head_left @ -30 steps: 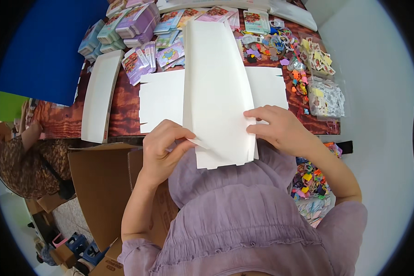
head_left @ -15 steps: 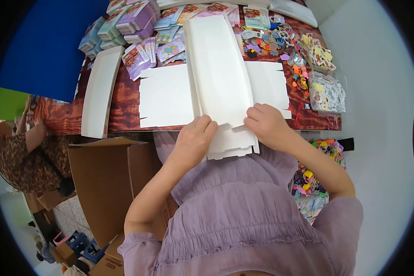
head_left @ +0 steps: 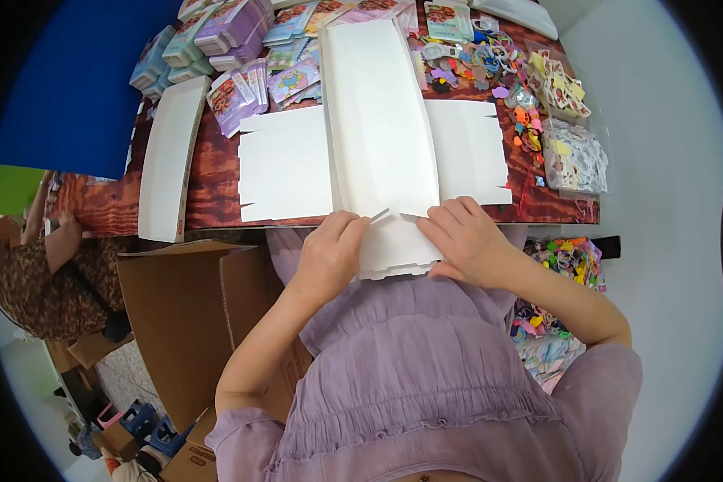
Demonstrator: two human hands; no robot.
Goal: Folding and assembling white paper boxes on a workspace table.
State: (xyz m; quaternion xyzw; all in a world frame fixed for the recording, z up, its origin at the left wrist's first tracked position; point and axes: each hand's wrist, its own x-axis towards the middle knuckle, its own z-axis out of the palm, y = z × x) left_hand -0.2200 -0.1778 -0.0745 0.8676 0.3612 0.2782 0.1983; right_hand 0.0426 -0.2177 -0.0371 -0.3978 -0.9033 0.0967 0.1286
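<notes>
A long white cardboard box (head_left: pixel 381 120) lies open on the table with its sides raised and its near end toward me. My left hand (head_left: pixel 331 249) is closed on the box's near left corner, thumb and fingers pinching the side wall. At the near right corner, my right hand (head_left: pixel 467 243) grips the other wall, its fingers on top and its thumb lower by the end flap. Between my hands, two small corner tabs point inward. The notched end flap (head_left: pixel 398 249) hangs out over the table edge toward my lap.
Flat white cardboard blanks (head_left: pixel 285 165) lie under the box. Another formed white tray (head_left: pixel 169 161) stands to the left. Stacked card packs (head_left: pixel 233 32), colourful small charms (head_left: pixel 526 128) and a clear bin (head_left: pixel 574 157) surround it. Below is an open brown carton (head_left: pixel 185 321); another person (head_left: pixel 56 273) sits at left.
The corner tabs at the box's near end have turned inward. My right hand has shifted down slightly and its thumb has spread lower. The left hand stays at its corner.
</notes>
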